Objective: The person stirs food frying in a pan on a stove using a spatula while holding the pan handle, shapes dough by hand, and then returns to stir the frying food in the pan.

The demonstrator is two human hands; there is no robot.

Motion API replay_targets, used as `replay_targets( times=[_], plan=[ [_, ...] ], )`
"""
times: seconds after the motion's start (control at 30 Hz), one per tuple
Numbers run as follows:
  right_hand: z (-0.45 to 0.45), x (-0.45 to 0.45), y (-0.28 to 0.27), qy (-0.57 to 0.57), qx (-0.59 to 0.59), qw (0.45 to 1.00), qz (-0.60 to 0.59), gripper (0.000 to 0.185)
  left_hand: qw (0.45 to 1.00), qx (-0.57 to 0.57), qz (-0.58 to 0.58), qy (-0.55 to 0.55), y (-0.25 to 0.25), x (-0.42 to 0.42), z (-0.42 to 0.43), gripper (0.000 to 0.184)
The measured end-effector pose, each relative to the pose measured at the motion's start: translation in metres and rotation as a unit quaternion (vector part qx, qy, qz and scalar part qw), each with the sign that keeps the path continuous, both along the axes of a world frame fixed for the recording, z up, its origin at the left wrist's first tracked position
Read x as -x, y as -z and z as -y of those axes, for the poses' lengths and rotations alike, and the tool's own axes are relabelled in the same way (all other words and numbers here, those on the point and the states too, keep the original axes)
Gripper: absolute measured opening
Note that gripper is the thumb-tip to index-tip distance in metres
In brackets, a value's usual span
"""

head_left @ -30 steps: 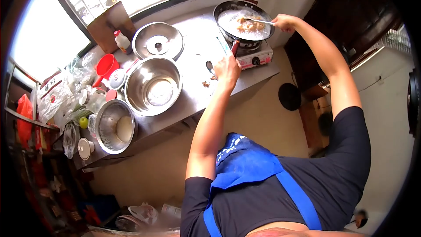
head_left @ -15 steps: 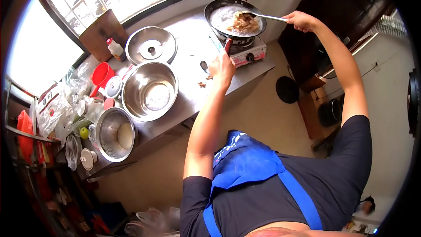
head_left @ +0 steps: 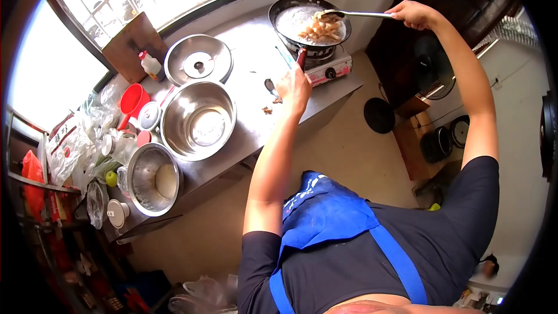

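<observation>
Long-handled utensil point(head_left: 366, 14) against golden-brown pieces point(head_left: 321, 30) in black pan point(head_left: 295, 2)

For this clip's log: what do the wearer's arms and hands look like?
Left hand and right hand are ungloved, forearms bare, no watch visible. Short dark sleeves end above the elbows; a blue apron bears white markings.

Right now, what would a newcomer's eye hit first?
The wok on the stove, upper right of centre: the left hand grips its handle, and the right hand holds a utensil at the brown food. Then the bright blue apron, lower centre, and the red scoop on the counter, left of the steel bowls.
</observation>
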State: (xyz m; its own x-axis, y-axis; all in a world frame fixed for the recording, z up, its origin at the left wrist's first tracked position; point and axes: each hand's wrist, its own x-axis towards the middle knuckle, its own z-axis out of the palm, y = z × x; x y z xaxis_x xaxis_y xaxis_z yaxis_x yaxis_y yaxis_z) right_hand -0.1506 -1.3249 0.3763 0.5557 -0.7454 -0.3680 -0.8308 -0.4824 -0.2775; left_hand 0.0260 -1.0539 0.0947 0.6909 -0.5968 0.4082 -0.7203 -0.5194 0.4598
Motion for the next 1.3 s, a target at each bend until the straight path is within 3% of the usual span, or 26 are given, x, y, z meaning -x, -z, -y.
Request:
replay_targets(
  times=[0.4,0.7,0.8,0.83,0.87,0.93,1.0,1.3],
  plan=[
    [-0.025,0.000,0.010,-0.032,-0.002,0.998,-0.049,0.038,1.000,-0.010,0.000,0.013,-0.005,0.000,-0.002,0.019],
    [-0.027,-0.018,0.039,-0.102,0.016,0.991,-0.086,0.036,1.000,0.008,-0.002,0.020,0.001,-0.004,-0.001,0.020],
    [-0.037,-0.016,0.067,-0.103,0.040,0.993,-0.047,0.036,1.000,-0.001,-0.003,0.013,0.000,-0.003,0.001,0.021],
    [-0.030,-0.014,0.073,-0.041,-0.036,0.998,-0.017,0.036,1.000,-0.003,-0.005,0.018,0.001,-0.003,0.000,0.021],
    [-0.022,-0.013,0.071,-0.042,-0.035,0.998,-0.017,0.036,1.000,-0.004,-0.006,0.022,0.000,-0.004,0.000,0.021],
    [-0.008,-0.012,0.064,0.072,-0.130,0.989,0.012,0.035,1.000,-0.002,-0.006,0.020,-0.001,-0.003,-0.002,0.021],
    [0.000,-0.005,0.045,0.084,-0.144,0.986,0.017,0.032,1.000,-0.001,-0.005,0.022,-0.004,-0.003,-0.003,0.021],
    [-0.012,-0.011,-0.015,0.040,-0.044,0.998,-0.019,0.029,1.000,-0.019,-0.003,0.012,-0.002,-0.003,-0.001,0.024]
  ],
)
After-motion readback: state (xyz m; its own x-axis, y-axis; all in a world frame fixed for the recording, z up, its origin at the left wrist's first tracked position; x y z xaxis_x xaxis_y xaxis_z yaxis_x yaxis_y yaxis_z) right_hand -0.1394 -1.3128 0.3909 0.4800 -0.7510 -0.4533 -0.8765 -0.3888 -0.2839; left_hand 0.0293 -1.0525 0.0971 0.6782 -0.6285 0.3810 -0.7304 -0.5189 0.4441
